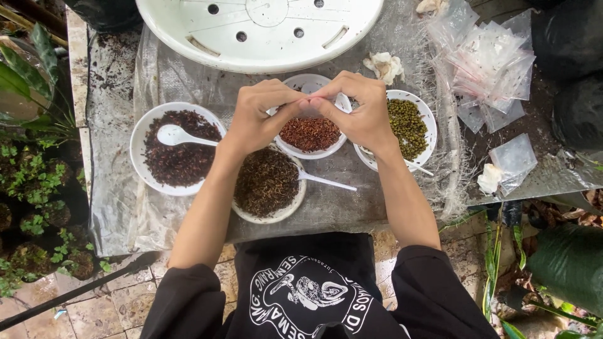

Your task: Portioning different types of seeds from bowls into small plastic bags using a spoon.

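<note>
A big white tub (260, 31) sits at the top of the table, and everything else can be placed from it. Just below the tub are four white bowls. The bowl of dark red seeds (178, 148) is below and to the left of the tub, with a white spoon (179, 135) lying in it. The bowl of brown seeds (268, 183) is farthest below the tub. The bowl of red seeds (311, 129) is right under it. The bowl of green beans (405, 129) is below and to the right.

Off to the right of the tub lies a pile of little clear bags (490, 66).

The left hand (254, 119) and the right hand (358, 113) meet over the red seeds. Their fingers are pinched together on something small and see-through, maybe a little bag (309, 107), but it is hard to tell.

If the fingers slip, it could drop into the red seeds. A bump from a wrist could tip a bowl and mix the seeds.
</note>
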